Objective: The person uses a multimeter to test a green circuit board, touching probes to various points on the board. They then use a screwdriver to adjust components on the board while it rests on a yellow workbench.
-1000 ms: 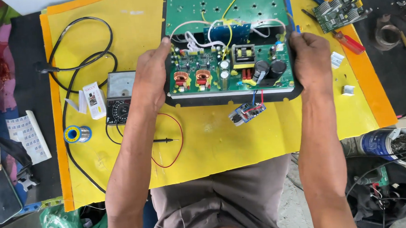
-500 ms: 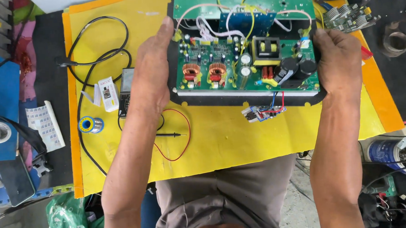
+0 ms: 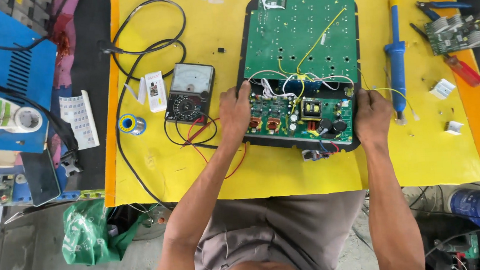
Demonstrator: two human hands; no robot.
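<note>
A black open case with green circuit boards (image 3: pixel 299 49) lies flat on the yellow mat (image 3: pixel 285 171). My left hand (image 3: pixel 234 112) grips the case's left edge beside the lower board with copper coils and capacitors. My right hand (image 3: pixel 372 117) holds its right edge. White, yellow and red wires cross the boards. A small loose board (image 3: pixel 313 155) hangs on red and blue wires at the case's near edge.
An analog multimeter (image 3: pixel 190 94) with red and black leads sits left of the case, beside a solder spool (image 3: pixel 128 124). A blue desoldering pump (image 3: pixel 395 50), a red-handled screwdriver (image 3: pixel 455 66) and a small circuit board (image 3: pixel 453 33) lie right. A blue machine (image 3: pixel 12 65) stands far left.
The view has pulled back and shifted, so the case now lies farther up the mat and whole. Both hands stay on its left and right edges.
</note>
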